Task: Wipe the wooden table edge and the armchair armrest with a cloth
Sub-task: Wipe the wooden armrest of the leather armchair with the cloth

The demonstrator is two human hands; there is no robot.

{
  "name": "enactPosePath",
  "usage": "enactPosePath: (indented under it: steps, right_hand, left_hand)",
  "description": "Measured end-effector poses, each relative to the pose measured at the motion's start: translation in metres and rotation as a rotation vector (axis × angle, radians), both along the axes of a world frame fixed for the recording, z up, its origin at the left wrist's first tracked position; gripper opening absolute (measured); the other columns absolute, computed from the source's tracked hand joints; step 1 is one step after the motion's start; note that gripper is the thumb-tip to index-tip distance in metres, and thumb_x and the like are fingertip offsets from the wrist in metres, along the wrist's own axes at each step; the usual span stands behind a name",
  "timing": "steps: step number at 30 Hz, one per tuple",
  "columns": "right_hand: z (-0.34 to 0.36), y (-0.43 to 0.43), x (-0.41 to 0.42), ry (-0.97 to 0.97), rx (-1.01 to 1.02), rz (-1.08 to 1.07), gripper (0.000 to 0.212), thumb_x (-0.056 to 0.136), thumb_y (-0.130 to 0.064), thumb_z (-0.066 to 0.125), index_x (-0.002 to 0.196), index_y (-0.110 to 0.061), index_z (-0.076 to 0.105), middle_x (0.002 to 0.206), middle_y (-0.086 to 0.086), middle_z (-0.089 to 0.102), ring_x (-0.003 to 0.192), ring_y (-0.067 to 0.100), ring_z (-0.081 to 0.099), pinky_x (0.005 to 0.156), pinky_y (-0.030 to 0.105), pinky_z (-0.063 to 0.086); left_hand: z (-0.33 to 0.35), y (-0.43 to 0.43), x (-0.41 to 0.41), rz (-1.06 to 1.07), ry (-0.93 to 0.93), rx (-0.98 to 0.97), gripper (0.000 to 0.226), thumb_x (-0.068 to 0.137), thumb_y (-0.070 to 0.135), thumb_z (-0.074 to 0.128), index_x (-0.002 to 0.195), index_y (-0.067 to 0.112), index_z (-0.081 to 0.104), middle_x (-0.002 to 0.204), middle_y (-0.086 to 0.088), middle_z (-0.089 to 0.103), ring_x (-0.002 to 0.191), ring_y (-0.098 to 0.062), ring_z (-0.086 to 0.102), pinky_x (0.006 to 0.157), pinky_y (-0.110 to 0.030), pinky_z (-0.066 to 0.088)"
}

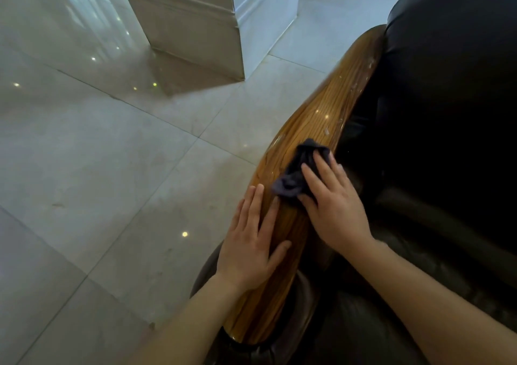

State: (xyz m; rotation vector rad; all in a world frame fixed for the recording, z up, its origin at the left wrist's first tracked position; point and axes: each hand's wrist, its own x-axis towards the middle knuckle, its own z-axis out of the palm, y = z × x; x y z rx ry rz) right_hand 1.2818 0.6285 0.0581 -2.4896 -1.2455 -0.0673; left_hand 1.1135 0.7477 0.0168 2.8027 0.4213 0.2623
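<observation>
A glossy wooden armrest [313, 118] of a dark leather armchair [447, 113] runs from lower centre to upper right. Pale flecks dot its far part. My right hand [333, 205] presses a crumpled dark cloth [296, 171] flat on the armrest's middle, fingers spread over it. Just behind it, my left hand [251, 241] lies flat on the near left side of the armrest, fingers apart, holding nothing. No wooden table shows in this view.
Polished pale marble floor tiles [98, 169] spread to the left. A square pillar base [190, 23] with moulding stands at the top centre. The armchair's dark seat fills the right side.
</observation>
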Motion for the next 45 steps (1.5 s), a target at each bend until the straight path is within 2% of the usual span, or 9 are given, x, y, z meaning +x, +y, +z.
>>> enactPosePath:
  steps: [3, 9, 14, 20, 25, 29, 34, 40, 45]
  right_hand:
    - [0.009, 0.024, 0.001, 0.036, 0.026, -0.068, 0.054, 0.098, -0.032, 0.052, 0.148, -0.015, 0.040, 0.161, 0.012, 0.025, 0.152, 0.029, 0.008, 0.122, 0.043, 0.008]
    - [-0.001, -0.024, -0.006, -0.068, -0.031, 0.334, 0.048, 0.097, -0.032, 0.048, 0.142, -0.016, 0.050, 0.158, 0.009, 0.034, 0.152, 0.025, 0.014, 0.121, 0.047, 0.022]
    - [0.021, 0.035, 0.017, 0.096, 0.080, -0.015, 0.050, 0.095, -0.024, 0.058, 0.143, -0.016, 0.049, 0.159, 0.007, 0.032, 0.152, 0.025, 0.012, 0.122, 0.044, 0.015]
    - [0.017, -0.009, 0.015, 0.065, 0.018, 0.306, 0.048, 0.093, -0.020, 0.059, 0.140, -0.018, 0.053, 0.157, 0.002, 0.035, 0.151, 0.020, 0.016, 0.121, 0.042, 0.019]
    - [0.026, -0.018, 0.027, 0.199, 0.205, 0.082, 0.043, 0.087, -0.002, 0.067, 0.128, -0.011, 0.063, 0.146, 0.006, 0.051, 0.142, 0.023, 0.037, 0.113, 0.044, 0.037]
    - [0.036, -0.005, 0.058, 0.271, 0.327, -0.139, 0.046, 0.091, -0.009, 0.065, 0.136, -0.013, 0.057, 0.149, 0.002, 0.048, 0.140, 0.021, 0.041, 0.113, 0.042, 0.038]
    - [0.033, 0.037, 0.063, 0.187, 0.182, -0.087, 0.044, 0.097, -0.024, 0.057, 0.140, -0.015, 0.054, 0.156, 0.004, 0.039, 0.149, 0.021, 0.022, 0.121, 0.035, 0.019]
    - [0.019, 0.011, 0.070, -0.012, 0.007, 0.283, 0.044, 0.099, -0.039, 0.044, 0.141, -0.025, 0.052, 0.157, 0.003, 0.036, 0.150, 0.022, 0.020, 0.121, 0.047, 0.022]
    - [0.027, 0.049, 0.106, 0.073, 0.046, -0.045, 0.050, 0.100, -0.034, 0.052, 0.147, -0.017, 0.044, 0.161, 0.010, 0.028, 0.152, 0.028, 0.012, 0.121, 0.047, 0.016]
  left_hand:
    - [0.000, 0.002, -0.001, -0.005, -0.005, 0.019, 0.078, 0.097, 0.060, 0.036, 0.158, 0.019, 0.009, 0.166, -0.014, 0.000, 0.153, -0.029, -0.002, 0.123, -0.046, 0.011]
    - [0.001, 0.002, -0.001, -0.039, -0.009, -0.003, 0.077, 0.095, 0.056, 0.042, 0.157, 0.016, 0.018, 0.165, -0.018, 0.008, 0.153, -0.034, 0.005, 0.119, -0.054, 0.025]
    - [0.003, 0.000, -0.001, -0.037, -0.008, 0.050, 0.075, 0.091, 0.051, 0.049, 0.153, 0.013, 0.029, 0.163, -0.022, 0.012, 0.152, -0.036, 0.007, 0.118, -0.053, 0.021]
    - [0.016, 0.015, 0.014, -0.045, -0.028, 0.082, 0.056, 0.085, 0.046, 0.057, 0.127, 0.009, 0.050, 0.146, -0.021, 0.039, 0.142, -0.037, 0.031, 0.113, -0.053, 0.035]
    - [0.045, 0.012, 0.082, 0.150, -0.147, -0.148, 0.043, 0.086, 0.040, 0.051, 0.123, 0.019, 0.049, 0.141, -0.009, 0.041, 0.130, -0.027, 0.041, 0.105, -0.043, 0.044]
    - [0.042, 0.011, 0.109, 0.154, -0.117, -0.045, 0.049, 0.090, 0.047, 0.044, 0.130, 0.019, 0.045, 0.146, -0.013, 0.038, 0.135, -0.031, 0.037, 0.110, -0.045, 0.037]
    - [0.040, 0.012, 0.102, 0.129, -0.132, -0.070, 0.049, 0.088, 0.039, 0.048, 0.129, 0.011, 0.049, 0.142, -0.019, 0.043, 0.133, -0.035, 0.040, 0.109, -0.048, 0.039]
    - [0.040, 0.009, 0.103, 0.143, -0.114, -0.099, 0.039, 0.086, 0.041, 0.052, 0.112, 0.014, 0.045, 0.139, -0.020, 0.044, 0.133, -0.037, 0.042, 0.104, -0.052, 0.044]
    - [0.040, 0.009, 0.105, 0.131, -0.128, -0.049, 0.046, 0.085, 0.038, 0.054, 0.125, 0.016, 0.050, 0.144, -0.019, 0.042, 0.136, -0.036, 0.040, 0.108, -0.049, 0.041]
